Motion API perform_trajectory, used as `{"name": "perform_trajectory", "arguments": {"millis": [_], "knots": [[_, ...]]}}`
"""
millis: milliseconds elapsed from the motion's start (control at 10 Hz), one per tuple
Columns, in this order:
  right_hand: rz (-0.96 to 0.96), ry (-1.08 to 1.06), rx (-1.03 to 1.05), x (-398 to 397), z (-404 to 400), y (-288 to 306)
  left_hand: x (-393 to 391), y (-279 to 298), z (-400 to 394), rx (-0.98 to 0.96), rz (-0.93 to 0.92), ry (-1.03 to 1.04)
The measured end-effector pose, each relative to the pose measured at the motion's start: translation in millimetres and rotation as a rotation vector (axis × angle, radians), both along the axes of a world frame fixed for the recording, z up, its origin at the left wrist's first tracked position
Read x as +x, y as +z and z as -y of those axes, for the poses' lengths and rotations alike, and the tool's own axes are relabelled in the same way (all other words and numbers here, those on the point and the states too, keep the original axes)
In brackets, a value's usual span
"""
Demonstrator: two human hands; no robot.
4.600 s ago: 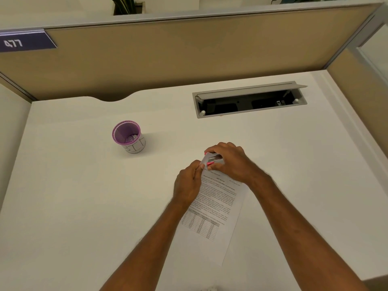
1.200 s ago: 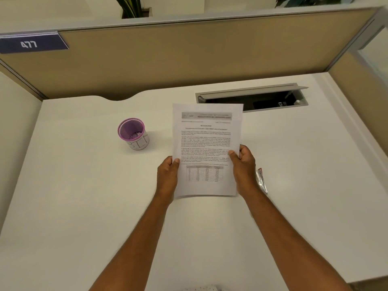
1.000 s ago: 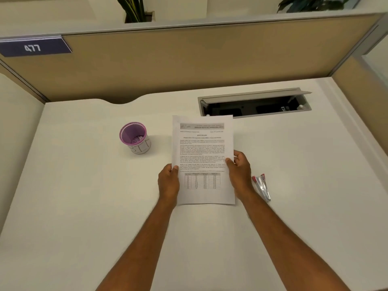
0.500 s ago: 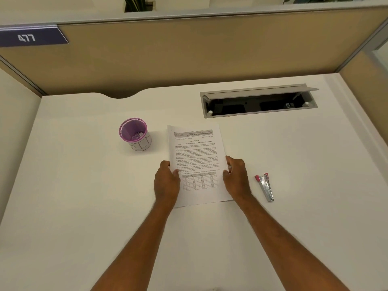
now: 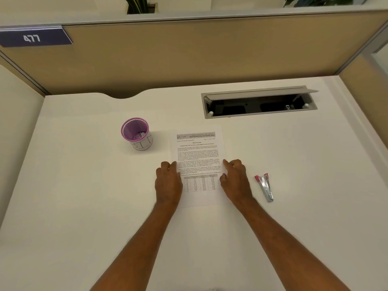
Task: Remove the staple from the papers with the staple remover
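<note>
On the white desk (image 5: pixel 84 206), the papers (image 5: pixel 198 162) lie flat in the middle, printed side up, with a table near the lower edge. Left hand (image 5: pixel 168 183) rests palm down on the sheet's left edge, fingers loose and gripping nothing; right hand (image 5: pixel 236 181) sits at the right edge, fingers slightly curled, also holding nothing. Staple remover (image 5: pixel 265 186) lies on the desk just right of the right hand, apart from it. A purple mesh cup (image 5: pixel 135 133) stands left of the papers, and an open cable tray (image 5: pixel 259 103) sits beyond
</note>
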State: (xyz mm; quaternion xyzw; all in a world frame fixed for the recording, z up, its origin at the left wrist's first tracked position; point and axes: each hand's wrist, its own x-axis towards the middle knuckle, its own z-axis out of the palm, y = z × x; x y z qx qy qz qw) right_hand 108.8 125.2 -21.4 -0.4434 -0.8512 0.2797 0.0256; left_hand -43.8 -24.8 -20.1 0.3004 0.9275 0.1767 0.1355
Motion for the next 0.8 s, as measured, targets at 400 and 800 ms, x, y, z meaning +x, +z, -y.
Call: {"name": "perform_trajectory", "arguments": {"millis": [400,800], "knots": [[0.118,0.034,0.236,5,2,-14,0,-10,-3,-0.044,-0.186,-0.088],[0.072,0.249,0.322,18,-13,-21,-10,-24,2,0.028,-0.237,-0.344]]}}
